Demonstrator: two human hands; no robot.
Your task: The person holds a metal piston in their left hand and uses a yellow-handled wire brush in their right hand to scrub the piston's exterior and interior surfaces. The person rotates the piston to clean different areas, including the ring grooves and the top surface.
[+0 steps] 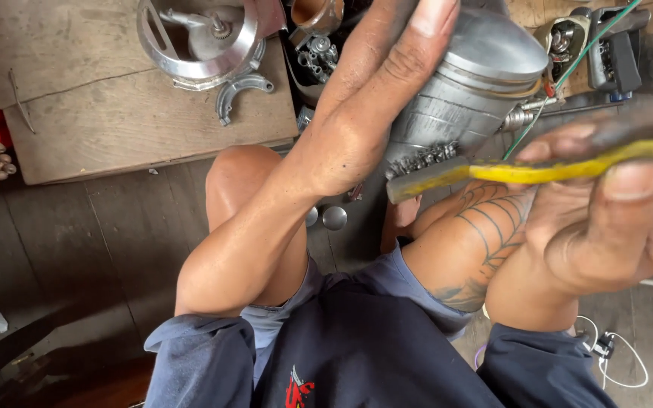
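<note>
Head view: my left hand point(387, 83) is wrapped around a grey metal cylinder point(466, 91), held up just left of my right hand point(614, 219). That hand pinches a yellow file point(538, 172), its tip touching the cylinder's lower edge.
</note>
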